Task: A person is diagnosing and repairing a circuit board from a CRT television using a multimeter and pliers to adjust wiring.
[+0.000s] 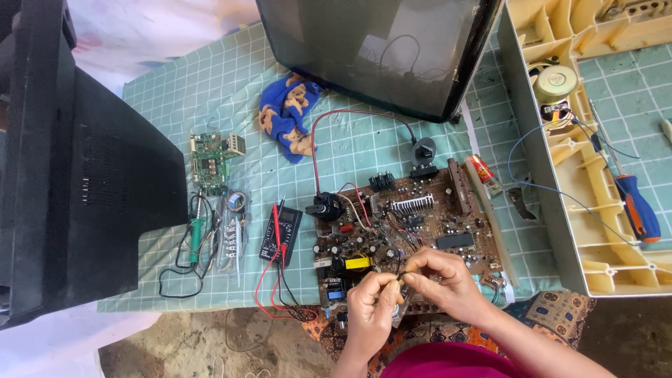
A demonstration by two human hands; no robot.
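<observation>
Both hands pinch a thin dark wire over the brown circuit board.
Left hand (pixel 371 304) and right hand (pixel 448 280), each grip clamped on the wire (pixel 400 275) above the circuit board's (pixel 420 217) near edge; red tube (pixel 483 170) just beyond, black multimeter (pixel 280 234) left.

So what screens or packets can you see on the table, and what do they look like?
Big dark glass picture tube screen: top middle, lying on the green checked cloth, blank grey-black, rounded corners.
Small black multimeter: left of the brown circuit board, flat rectangle with a small display, red and black leads.
Small red and yellow tube: right of the board; its label is too small to tell.
</observation>
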